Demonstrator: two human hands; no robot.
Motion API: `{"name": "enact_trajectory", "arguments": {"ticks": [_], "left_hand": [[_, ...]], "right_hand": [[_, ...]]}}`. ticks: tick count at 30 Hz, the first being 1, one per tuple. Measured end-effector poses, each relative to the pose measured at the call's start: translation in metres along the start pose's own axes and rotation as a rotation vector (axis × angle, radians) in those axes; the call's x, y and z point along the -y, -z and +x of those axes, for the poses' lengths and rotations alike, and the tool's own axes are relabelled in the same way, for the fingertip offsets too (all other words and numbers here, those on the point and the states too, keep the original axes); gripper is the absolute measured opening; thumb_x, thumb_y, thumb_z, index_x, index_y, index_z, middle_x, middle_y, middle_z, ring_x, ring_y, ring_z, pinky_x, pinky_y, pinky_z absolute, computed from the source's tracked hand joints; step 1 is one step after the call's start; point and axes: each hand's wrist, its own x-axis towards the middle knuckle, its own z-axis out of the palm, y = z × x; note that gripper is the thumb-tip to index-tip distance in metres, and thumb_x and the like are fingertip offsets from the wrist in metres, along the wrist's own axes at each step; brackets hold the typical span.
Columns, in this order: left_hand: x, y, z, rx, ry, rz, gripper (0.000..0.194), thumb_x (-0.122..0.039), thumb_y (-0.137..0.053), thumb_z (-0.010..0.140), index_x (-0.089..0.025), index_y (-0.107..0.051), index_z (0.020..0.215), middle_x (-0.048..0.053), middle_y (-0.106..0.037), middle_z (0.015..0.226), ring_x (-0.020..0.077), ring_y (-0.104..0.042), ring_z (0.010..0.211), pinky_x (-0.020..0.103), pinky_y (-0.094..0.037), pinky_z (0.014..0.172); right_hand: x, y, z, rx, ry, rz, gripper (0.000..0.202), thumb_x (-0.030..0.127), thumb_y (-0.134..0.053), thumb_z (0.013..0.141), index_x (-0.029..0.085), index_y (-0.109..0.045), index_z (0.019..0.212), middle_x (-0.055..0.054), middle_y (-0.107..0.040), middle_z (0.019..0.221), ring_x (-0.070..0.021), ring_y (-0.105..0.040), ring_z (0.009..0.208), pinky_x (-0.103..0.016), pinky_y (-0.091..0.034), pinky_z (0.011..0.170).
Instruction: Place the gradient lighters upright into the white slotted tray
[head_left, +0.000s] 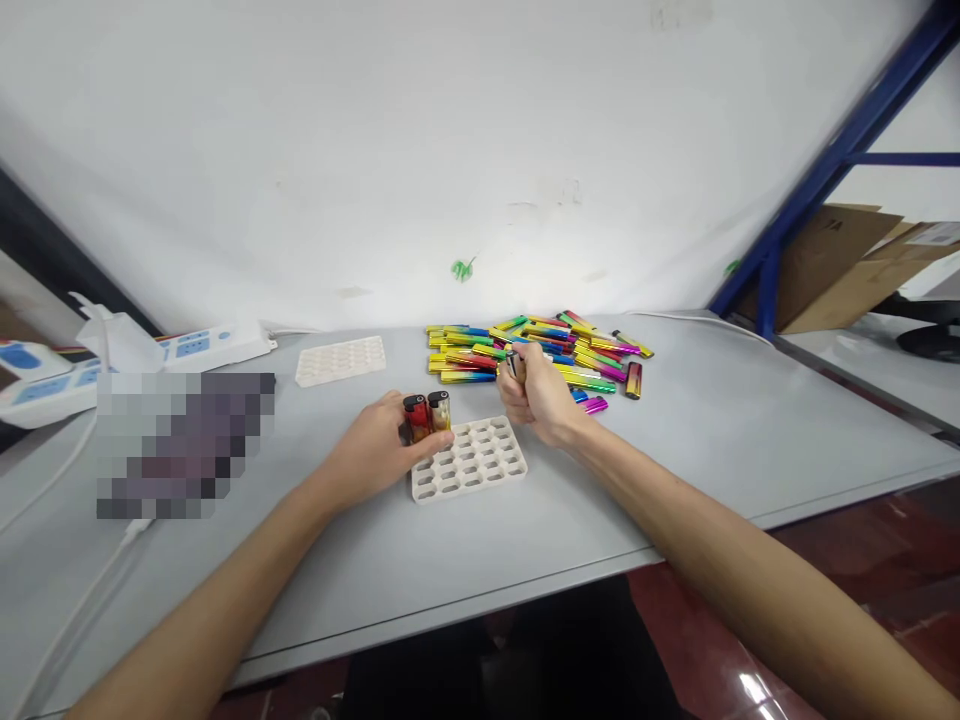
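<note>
Glossy red-gold lighters [426, 415] stand at the white tray's [469, 458] near-left corner, left hand [371, 455] curled loosely around them. Right hand [536, 392] closed on one lighter [516, 366]; pile [536, 350] just beyond. Best seated upright, neighbours steadied.

The lighters in the pile [536, 355] are striped in yellow, green, blue, red and magenta, while the 2 upright lighters [426, 416] are red and gold with dark tops. The tray [471, 458] and the spare tray [341, 360] are cream-white with a grid of holes. The table [712, 440] is pale grey, the power strip [214, 345] white with blue sockets, and the frame [840, 160] blue.
</note>
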Motion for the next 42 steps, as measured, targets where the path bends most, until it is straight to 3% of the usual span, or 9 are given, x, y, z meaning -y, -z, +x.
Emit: {"name": "enact_trajectory", "arguments": {"ticks": [4, 8, 10, 13, 18, 22, 27, 37, 42], "left_hand": [[0.001, -0.001, 0.0, -0.014, 0.003, 0.008, 0.05, -0.068, -0.057, 0.079, -0.021, -0.07, 0.088, 0.006, -0.064, 0.089, 0.0219, -0.06, 0.076, 0.035, -0.047, 0.068], [0.001, 0.0, -0.001, -0.019, 0.005, -0.015, 0.05, -0.069, -0.058, 0.079, -0.019, -0.065, 0.083, 0.005, -0.063, 0.086, 0.0207, -0.059, 0.073, 0.034, -0.045, 0.066], [0.0, 0.0, -0.002, -0.016, 0.021, -0.018, 0.05, -0.069, -0.059, 0.077, -0.019, -0.061, 0.079, 0.004, -0.062, 0.082, 0.0201, -0.058, 0.071, 0.033, -0.045, 0.063], [-0.002, 0.002, -0.003, -0.013, 0.031, -0.021, 0.048, -0.068, -0.062, 0.076, -0.02, -0.055, 0.074, 0.002, -0.059, 0.078, 0.0189, -0.057, 0.067, 0.033, -0.044, 0.061], [-0.004, 0.003, -0.004, -0.02, 0.002, -0.014, 0.044, -0.063, -0.064, 0.076, -0.021, -0.051, 0.07, 0.001, -0.056, 0.076, 0.0181, -0.057, 0.064, 0.032, -0.043, 0.061], [-0.005, 0.005, -0.005, -0.016, -0.024, -0.038, 0.04, -0.058, -0.063, 0.078, -0.021, -0.052, 0.07, 0.001, -0.055, 0.076, 0.018, -0.057, 0.066, 0.032, -0.043, 0.061], [-0.005, 0.006, -0.005, -0.021, -0.05, -0.064, 0.036, -0.055, -0.065, 0.078, -0.02, -0.057, 0.071, 0.001, -0.058, 0.08, 0.0181, -0.058, 0.068, 0.031, -0.044, 0.064], [-0.004, 0.004, -0.006, -0.012, -0.096, -0.071, 0.038, -0.058, -0.064, 0.078, -0.021, -0.061, 0.076, 0.002, -0.059, 0.082, 0.0198, -0.059, 0.075, 0.03, -0.044, 0.066], [-0.005, 0.002, -0.005, -0.031, -0.053, -0.118, 0.039, -0.059, -0.067, 0.074, -0.021, -0.06, 0.075, 0.0, -0.058, 0.078, 0.0181, -0.056, 0.069, 0.029, -0.042, 0.062]], "right_hand": [[-0.004, 0.001, 0.001, -0.01, 0.022, -0.039, 0.06, 0.067, -0.037, 0.09, 0.022, -0.031, 0.05, 0.006, -0.02, 0.047, -0.0078, -0.011, 0.042, -0.025, -0.011, 0.041], [-0.008, 0.001, 0.002, 0.022, 0.183, -0.081, 0.055, 0.071, -0.043, 0.087, 0.021, -0.049, 0.066, 0.004, -0.042, 0.06, -0.01, -0.037, 0.05, -0.025, -0.033, 0.049], [-0.008, 0.0, 0.0, 0.062, 0.286, -0.164, 0.046, 0.066, -0.051, 0.087, 0.021, -0.055, 0.076, 0.002, -0.051, 0.071, -0.0117, -0.048, 0.063, -0.026, -0.042, 0.062], [-0.006, -0.003, -0.005, 0.151, 0.382, -0.343, 0.032, 0.052, -0.062, 0.087, 0.02, -0.06, 0.082, 0.001, -0.057, 0.081, -0.012, -0.051, 0.074, -0.027, -0.042, 0.072], [-0.01, -0.008, -0.008, 0.249, 0.345, -0.294, 0.023, 0.037, -0.071, 0.082, 0.02, -0.057, 0.089, 0.0, -0.065, 0.089, -0.0131, -0.06, 0.082, -0.029, -0.046, 0.078], [-0.014, -0.009, -0.008, 0.288, 0.316, -0.371, 0.024, 0.033, -0.071, 0.082, 0.021, -0.052, 0.091, 0.001, -0.065, 0.084, -0.0132, -0.061, 0.076, -0.029, -0.048, 0.072], [-0.012, -0.007, -0.01, 0.239, 0.421, -0.617, 0.023, 0.034, -0.071, 0.083, 0.022, -0.051, 0.086, 0.001, -0.065, 0.085, -0.0154, -0.061, 0.08, -0.031, -0.048, 0.075], [-0.008, -0.004, -0.011, 0.207, 0.446, -0.866, 0.027, 0.039, -0.072, 0.081, 0.022, -0.052, 0.084, 0.0, -0.063, 0.088, -0.0174, -0.056, 0.083, -0.03, -0.043, 0.072], [-0.007, -0.005, -0.012, 0.223, 0.417, -0.84, 0.029, 0.043, -0.073, 0.08, 0.022, -0.053, 0.08, 0.003, -0.06, 0.076, -0.0148, -0.053, 0.07, -0.028, -0.039, 0.063]]}}
